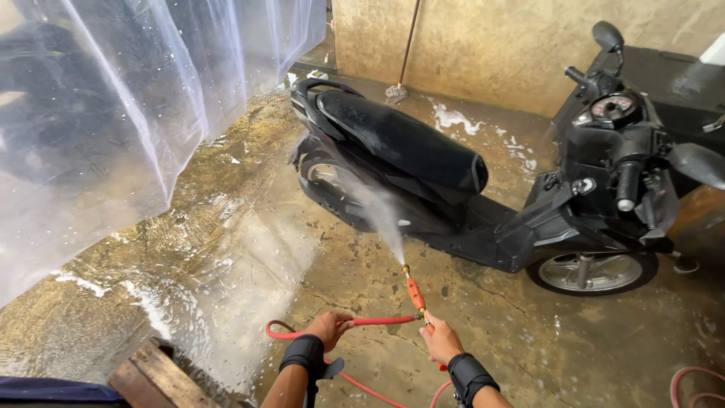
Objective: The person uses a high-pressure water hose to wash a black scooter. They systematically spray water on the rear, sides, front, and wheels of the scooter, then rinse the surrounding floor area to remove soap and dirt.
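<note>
My right hand (pixel 440 339) grips an orange spray nozzle (pixel 414 293) with a brass tip. A fan of water leaves the tip and hits the rear side of a black scooter (pixel 423 162), near its back wheel. My left hand (pixel 328 329) holds the red hose (pixel 377 321) just behind the nozzle. Both wrists wear black bands. The scooter stands side-on across the wet concrete floor (pixel 249 249), seat towards me and handlebars at the right.
A clear plastic sheet (pixel 113 113) hangs along the left. A broom (pixel 404 53) leans on the tan back wall. Foam patches lie on the floor. A wooden block (pixel 155 378) sits at the lower left, and more red hose (pixel 695 381) coils at the lower right.
</note>
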